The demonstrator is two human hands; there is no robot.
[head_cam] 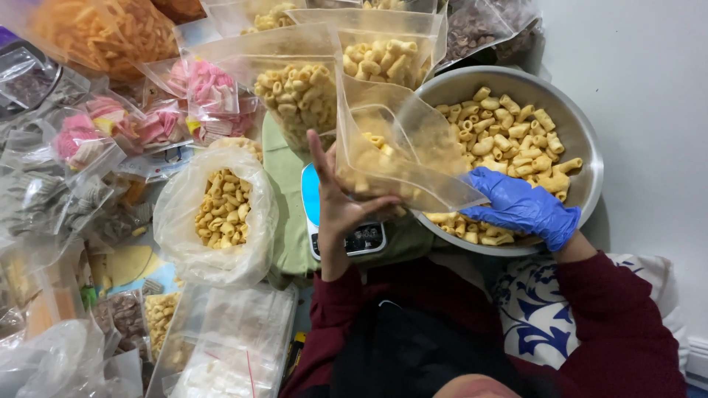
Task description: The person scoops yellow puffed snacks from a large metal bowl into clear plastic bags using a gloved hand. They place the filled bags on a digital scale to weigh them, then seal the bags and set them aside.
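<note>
Floor w/ snack bags (214,96); steel bowl (586,155) by white wall (649,88)

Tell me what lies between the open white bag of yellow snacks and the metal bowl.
In the head view, a small digital scale on green cloth, the bare left hand and the clear pouch it holds.

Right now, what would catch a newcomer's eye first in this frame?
The blue-gloved right hand stands out, reaching into the steel bowl of yellow tube snacks at right. At centre, the bare left hand holds a clear pouch open over a small scale. To the left lie bags of pink snacks.
</note>
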